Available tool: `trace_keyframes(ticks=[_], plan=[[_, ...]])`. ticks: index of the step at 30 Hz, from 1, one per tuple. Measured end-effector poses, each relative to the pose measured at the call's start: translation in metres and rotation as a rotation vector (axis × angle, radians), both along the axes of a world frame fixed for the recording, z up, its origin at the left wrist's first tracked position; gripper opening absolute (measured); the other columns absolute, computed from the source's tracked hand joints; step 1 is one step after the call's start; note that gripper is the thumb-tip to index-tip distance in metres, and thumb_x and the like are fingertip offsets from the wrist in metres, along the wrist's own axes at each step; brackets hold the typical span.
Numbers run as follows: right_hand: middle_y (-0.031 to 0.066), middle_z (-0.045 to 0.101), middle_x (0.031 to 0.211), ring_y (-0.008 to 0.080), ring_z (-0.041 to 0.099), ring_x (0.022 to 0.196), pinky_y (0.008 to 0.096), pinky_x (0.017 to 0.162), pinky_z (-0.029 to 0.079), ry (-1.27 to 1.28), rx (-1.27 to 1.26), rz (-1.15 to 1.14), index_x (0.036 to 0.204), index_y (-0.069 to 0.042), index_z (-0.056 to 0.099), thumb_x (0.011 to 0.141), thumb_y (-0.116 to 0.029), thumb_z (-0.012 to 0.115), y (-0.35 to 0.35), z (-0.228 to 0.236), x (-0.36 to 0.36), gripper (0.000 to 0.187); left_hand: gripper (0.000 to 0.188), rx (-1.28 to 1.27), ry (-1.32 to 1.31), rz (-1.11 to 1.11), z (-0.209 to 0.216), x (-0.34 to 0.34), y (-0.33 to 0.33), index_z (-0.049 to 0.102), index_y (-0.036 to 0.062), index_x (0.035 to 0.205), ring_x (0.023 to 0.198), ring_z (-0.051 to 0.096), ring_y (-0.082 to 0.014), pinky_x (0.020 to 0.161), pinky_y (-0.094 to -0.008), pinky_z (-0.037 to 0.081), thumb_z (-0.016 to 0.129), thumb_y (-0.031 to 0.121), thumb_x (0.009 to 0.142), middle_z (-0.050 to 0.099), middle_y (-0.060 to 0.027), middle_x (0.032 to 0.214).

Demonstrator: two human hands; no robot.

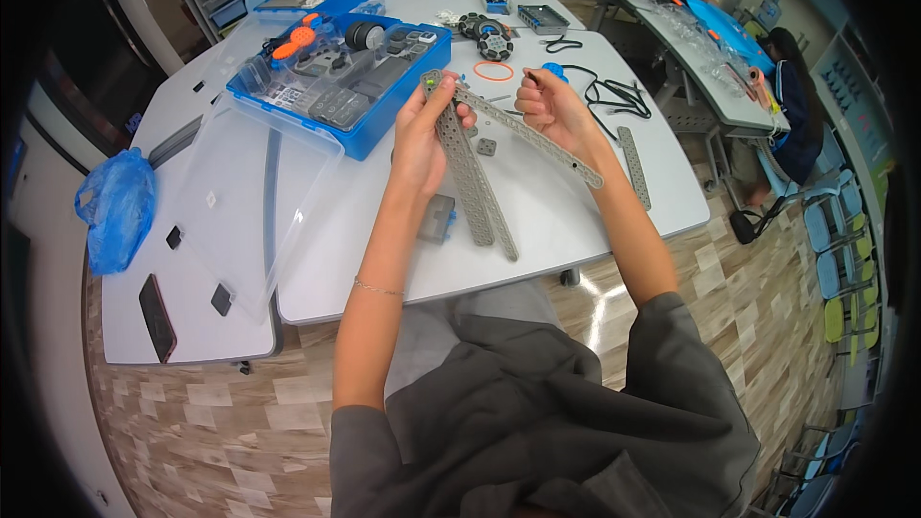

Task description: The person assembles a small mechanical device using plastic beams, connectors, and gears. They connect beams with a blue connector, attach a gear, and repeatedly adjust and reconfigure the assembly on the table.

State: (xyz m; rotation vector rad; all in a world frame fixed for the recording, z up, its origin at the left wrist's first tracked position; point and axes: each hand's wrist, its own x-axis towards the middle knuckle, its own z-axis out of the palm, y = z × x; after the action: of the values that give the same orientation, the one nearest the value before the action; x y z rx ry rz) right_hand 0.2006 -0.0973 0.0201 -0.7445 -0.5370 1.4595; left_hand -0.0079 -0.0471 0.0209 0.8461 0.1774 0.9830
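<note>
Beams (467, 180) | partly covered by left hand (420, 139) | right hand (558, 113): contents unclear

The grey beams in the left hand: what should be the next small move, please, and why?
Probably, bring the right hand to the top end of the grey beams, to steady the slanting one. The left hand grips them near that end, beside a small green piece, while their far ends spread apart. Whether the right hand pinches something small is unclear.
</note>
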Motion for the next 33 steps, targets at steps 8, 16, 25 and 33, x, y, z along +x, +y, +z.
trace_keyframes(ticks=[8,16,25,33], plan=[[-0.0067,0.037,0.064,0.0048,0.028,0.051,0.021,0.044,0.024,-0.3,0.042,0.014,0.109,0.006,0.058,0.1,-0.029,0.046,-0.011,0.016,0.01,0.038,0.026,-0.063,-0.051,0.168,-0.009,-0.002,0.013,0.054,0.0011,0.112,0.072,0.055,-0.0113,0.062,-0.0272,0.047,0.063,0.019,0.096,0.054,-0.003,0.083],[0.0024,0.062,0.065,0.0084,0.051,0.064,0.0261,0.058,0.037,-1.316,0.19,-0.219,0.093,0.001,0.07,0.091,-0.025,0.052,-0.054,0.024,-0.003,0.032,0.025,-0.033,0.036,0.465,-0.015,-0.002,0.016,0.056,0.0022,0.107,0.07,0.056,-0.0107,0.062,-0.0278,0.052,0.065,0.022,0.095,0.054,-0.0016,0.086],[0.0022,0.058,0.062,0.0017,0.031,0.046,0.02,0.044,0.025,-1.055,0.154,0.039,0.1,0.003,0.069,0.087,-0.014,0.047,-0.054,0.023,-0.009,0.03,0.025,0.012,0.053,0.517,-0.013,0.0,0.015,0.056,0.0009,0.107,0.068,0.055,-0.01,0.061,-0.027,0.052,0.064,0.022,0.096,0.054,-0.0023,0.084],[-0.0018,0.051,0.061,0.0026,0.035,0.049,0.0206,0.045,0.026,-0.992,0.153,0.034,0.096,0.003,0.069,0.085,-0.012,0.05,-0.05,0.016,-0.008,0.026,0.022,0.03,0.049,0.52,-0.01,-0.002,0.014,0.056,0.0009,0.108,0.069,0.055,-0.0107,0.063,-0.0277,0.052,0.063,0.019,0.096,0.054,-0.0027,0.083]])
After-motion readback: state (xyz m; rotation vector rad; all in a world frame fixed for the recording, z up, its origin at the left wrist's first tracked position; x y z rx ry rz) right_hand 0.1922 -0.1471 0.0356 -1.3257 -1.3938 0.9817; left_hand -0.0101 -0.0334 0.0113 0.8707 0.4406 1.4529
